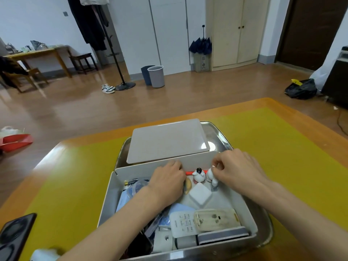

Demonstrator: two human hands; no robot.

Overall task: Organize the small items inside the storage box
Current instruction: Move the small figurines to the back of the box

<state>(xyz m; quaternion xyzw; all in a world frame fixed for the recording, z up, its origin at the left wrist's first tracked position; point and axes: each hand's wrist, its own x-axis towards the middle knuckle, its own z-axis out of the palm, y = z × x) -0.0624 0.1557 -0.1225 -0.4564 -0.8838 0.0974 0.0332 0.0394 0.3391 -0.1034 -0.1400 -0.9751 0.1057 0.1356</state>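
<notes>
Here the right hand [237, 171] pinches the top of a small white figurine [210, 175] between curled thumb and fingertips, holding it upright at the far wall of the open white rectangular storage box [250, 215]. Just left of that pinch stands a second small white figurine with a black head [199, 175], touching or nearly touching the held one, with a thin red stick-like object [188, 173] behind it. Further left, the left hand [167, 182] rests knuckles-up with fingers curled down into the box; whether it holds anything I cannot tell.

The likely slip: the two figurines stand so close that lowering or releasing the held one could knock its neighbour over, and either wrist could brush them.

Nearer the person than the grip lie a white square pad [200, 194], a white remote control [183, 223], a cream moulded case [216, 217] and blue packets [124, 199], loosely heaped. Beyond the grip the grey flat lid [165, 140] leans on the box's far edge, all inside a shiny metal tray [222, 134] on the yellow-topped table [282, 147]
</notes>
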